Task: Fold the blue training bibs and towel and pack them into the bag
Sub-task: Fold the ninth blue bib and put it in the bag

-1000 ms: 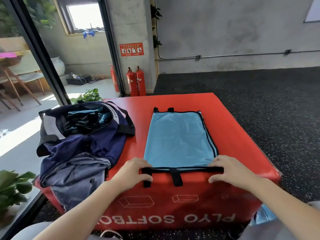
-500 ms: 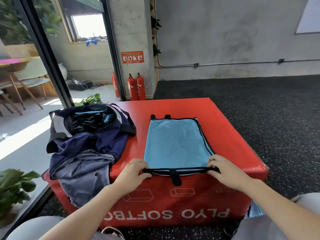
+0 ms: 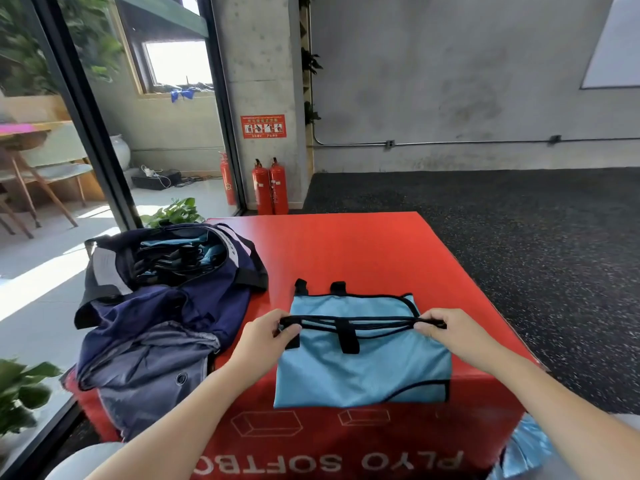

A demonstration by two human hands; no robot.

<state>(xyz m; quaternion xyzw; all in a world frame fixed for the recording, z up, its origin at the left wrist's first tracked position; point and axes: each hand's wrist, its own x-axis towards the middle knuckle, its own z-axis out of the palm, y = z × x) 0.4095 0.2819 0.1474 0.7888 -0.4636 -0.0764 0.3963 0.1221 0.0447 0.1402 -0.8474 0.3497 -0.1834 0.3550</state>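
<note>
Blue bib (image 3: 363,372) flat on red worktop (image 3: 346,251), near edge overhanging; left hand (image 3: 263,336) and right hand (image 3: 457,336) each pinch its black-trimmed edge, which runs left-right between grips; far edge lies straight ahead, open bag (image 3: 166,292) nearer the left hand.
</note>
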